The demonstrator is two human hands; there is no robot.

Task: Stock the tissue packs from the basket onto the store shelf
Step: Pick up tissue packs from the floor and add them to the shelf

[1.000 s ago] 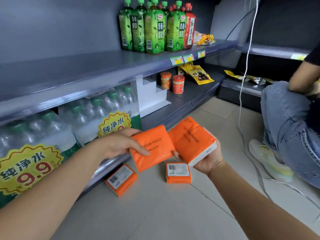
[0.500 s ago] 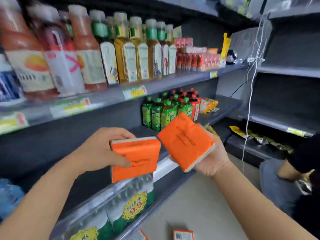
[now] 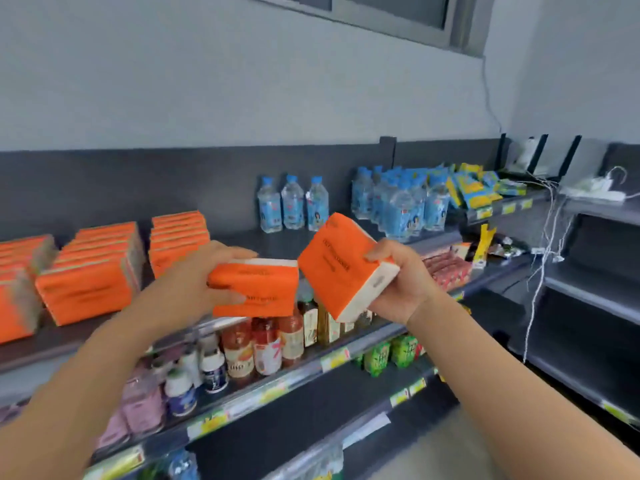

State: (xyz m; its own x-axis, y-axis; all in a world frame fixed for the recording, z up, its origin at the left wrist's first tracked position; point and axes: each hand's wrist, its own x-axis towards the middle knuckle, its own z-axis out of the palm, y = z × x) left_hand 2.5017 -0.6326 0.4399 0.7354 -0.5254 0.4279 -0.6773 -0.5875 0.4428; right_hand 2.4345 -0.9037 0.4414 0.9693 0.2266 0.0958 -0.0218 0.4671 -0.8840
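left hand (image 3: pixel 194 282): gripping the left pack (image 3: pixel 256 289), thumb on the orange front face, fingers over the white top edge.
left pack: orange tissue pack held about level, in the air in front of the top shelf (image 3: pixel 242 242) and not resting on it.
right hand (image 3: pixel 398 282): gripping the right pack (image 3: pixel 341 265), fingers curled over its upper side, palm under the white end.
right pack: same orange type, tilted with one corner up. It is just beside the left pack; can't tell if they touch.
stocked packs (image 3: pixel 90 289): orange rows standing on the top shelf at left, several deep, well left of both hands.
top shelf: dark, with a bare stretch between the stocked packs and the water bottles (image 3: pixel 292 204).
shelf below: drink bottles (image 3: pixel 263 344) under the held packs, green cartons (image 3: pixel 388 355) lower right.
far right: snack bags (image 3: pixel 474 188) on the top shelf, white cables (image 3: pixel 543 258) hanging down past them.
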